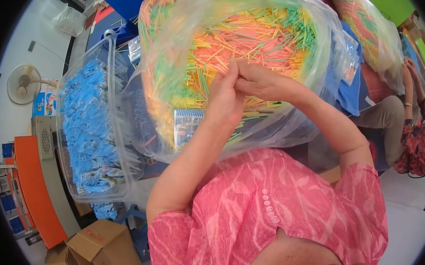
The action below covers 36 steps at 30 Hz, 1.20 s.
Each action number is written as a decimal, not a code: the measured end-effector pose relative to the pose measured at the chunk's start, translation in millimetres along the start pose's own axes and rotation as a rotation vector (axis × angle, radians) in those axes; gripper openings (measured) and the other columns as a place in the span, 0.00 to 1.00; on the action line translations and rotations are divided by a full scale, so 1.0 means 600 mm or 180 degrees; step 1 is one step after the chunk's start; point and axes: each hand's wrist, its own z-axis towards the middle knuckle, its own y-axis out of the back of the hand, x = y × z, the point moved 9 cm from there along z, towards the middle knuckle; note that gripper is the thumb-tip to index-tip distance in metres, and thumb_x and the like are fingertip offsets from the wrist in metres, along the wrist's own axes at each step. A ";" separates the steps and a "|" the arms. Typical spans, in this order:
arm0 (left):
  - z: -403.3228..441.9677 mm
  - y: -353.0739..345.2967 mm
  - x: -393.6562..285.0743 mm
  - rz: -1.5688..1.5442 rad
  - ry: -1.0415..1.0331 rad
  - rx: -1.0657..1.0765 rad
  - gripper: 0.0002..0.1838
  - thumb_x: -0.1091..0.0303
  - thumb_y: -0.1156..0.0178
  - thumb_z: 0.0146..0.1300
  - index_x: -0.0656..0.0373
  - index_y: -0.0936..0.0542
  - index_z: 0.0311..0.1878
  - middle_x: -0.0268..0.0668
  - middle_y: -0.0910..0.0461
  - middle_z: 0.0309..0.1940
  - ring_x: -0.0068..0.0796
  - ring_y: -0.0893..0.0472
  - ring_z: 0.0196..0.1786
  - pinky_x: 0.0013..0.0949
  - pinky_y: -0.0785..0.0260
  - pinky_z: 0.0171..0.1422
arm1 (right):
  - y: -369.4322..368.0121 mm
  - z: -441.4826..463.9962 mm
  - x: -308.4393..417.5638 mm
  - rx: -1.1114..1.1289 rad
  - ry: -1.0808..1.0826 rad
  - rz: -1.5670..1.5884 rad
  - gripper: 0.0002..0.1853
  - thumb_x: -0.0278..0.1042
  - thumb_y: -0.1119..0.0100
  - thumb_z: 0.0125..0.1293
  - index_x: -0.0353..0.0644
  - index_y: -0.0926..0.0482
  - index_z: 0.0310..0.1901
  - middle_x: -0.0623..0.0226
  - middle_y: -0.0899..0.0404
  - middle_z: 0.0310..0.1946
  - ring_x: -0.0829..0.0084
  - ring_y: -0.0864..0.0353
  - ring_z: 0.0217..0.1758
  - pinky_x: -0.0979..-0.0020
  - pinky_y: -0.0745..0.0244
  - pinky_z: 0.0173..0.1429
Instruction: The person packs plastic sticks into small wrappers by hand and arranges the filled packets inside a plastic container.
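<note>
My left hand [225, 96] and my right hand [262, 81] meet above a large clear plastic bag [167, 47] whose mouth is open. Fingers of both are closed and pinched together, thumbs and fingertips touching. Whatever they hold is too small to tell apart from the thin coloured sticks [270, 42] behind them. Those sticks, pink, orange, yellow and green, fill the bag in a loose heap. Beside my left forearm, at the bag's near side, lies a small blue-and-white printed packet [188, 127].
Left of the bag, a clear plastic tub [120, 153] holds many blue-and-white packets [88, 126]. Cardboard boxes [105, 251] stand on the floor below. A tape dispenser [117, 32] is behind the tub. At right, another person's hands [409, 72] are near a second bag of sticks [362, 23].
</note>
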 end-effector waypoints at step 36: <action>-0.075 0.043 -0.034 0.0178 0.0310 -0.0159 0.15 0.53 0.50 0.73 0.56 0.30 0.38 0.22 0.49 0.16 0.16 0.47 0.19 0.24 0.51 0.25 | 0.071 0.068 -0.042 -0.1031 0.1106 -0.3001 0.04 0.29 0.44 0.55 0.41 0.21 0.30 0.63 0.24 0.33 0.62 0.23 0.44 0.62 0.27 0.43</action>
